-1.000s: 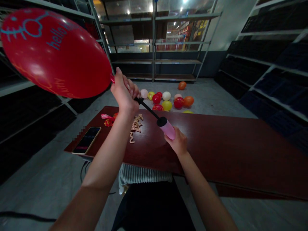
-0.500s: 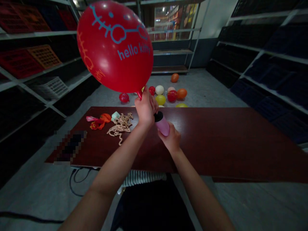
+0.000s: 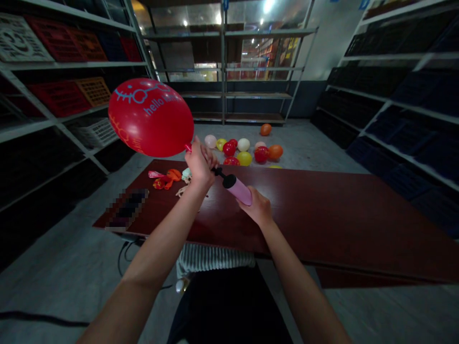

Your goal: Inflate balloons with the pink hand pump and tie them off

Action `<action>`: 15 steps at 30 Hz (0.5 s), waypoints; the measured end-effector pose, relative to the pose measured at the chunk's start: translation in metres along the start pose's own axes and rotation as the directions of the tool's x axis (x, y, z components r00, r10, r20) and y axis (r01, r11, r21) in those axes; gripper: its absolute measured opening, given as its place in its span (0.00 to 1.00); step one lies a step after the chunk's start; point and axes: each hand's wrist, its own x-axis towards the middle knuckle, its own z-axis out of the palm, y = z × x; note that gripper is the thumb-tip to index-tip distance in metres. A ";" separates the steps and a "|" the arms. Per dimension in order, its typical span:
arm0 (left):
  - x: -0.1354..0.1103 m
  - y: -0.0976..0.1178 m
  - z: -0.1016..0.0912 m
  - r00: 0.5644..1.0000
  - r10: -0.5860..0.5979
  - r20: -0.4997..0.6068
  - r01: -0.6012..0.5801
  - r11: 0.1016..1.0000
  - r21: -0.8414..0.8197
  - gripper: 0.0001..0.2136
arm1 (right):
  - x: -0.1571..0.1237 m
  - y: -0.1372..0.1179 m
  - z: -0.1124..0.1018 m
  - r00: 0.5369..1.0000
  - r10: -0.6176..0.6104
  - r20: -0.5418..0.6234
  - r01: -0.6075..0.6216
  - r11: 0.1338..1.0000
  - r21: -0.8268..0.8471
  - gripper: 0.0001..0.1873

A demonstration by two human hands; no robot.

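A large inflated red balloon (image 3: pixel 150 122) with blue "hello kitty" print is up at the left, tilted away from me. My left hand (image 3: pixel 200 161) is closed round its neck and the end of a hand pump; the join is hidden by the fingers. My right hand (image 3: pixel 258 206) wraps the pink barrel of the balloon pump (image 3: pixel 239 189). A black rod shows between the barrel and my left hand. Limp balloons (image 3: pixel 167 179), orange and pink-red, lie on the table beyond my left forearm, near a pale green piece (image 3: pixel 186 175) and tan strips (image 3: pixel 182 191).
A dark brown table (image 3: pixel 322 215) stretches across in front of me. A blurred phone-like item (image 3: pixel 129 208) lies at its left end. Several inflated balloons (image 3: pixel 244 158) rest on the floor behind it. Shelves with crates (image 3: pixel 95 91) stand left, more racks (image 3: pixel 258 95) behind and right.
The view has tilted up. The red balloon sits lower, further left and looks smaller. My hands are further apart, and the pump's black rod now shows between them.
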 end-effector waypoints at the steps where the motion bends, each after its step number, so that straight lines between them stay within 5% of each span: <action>1: 0.002 0.008 -0.004 1.000 0.002 -0.015 -0.002 1.000 -0.001 0.25 | 0.000 -0.001 0.000 1.000 -0.013 0.009 0.013 1.000 -0.006 0.23; 9: 0.019 0.071 -0.023 0.998 0.015 -0.068 -0.016 1.000 -0.014 0.26 | -0.001 -0.006 -0.003 0.995 -0.090 0.050 0.091 0.995 -0.027 0.21; 15: 0.019 0.079 0.002 0.999 0.052 -0.014 -0.051 0.999 0.010 0.25 | -0.001 -0.002 -0.001 0.996 -0.083 -0.012 0.083 0.996 -0.024 0.21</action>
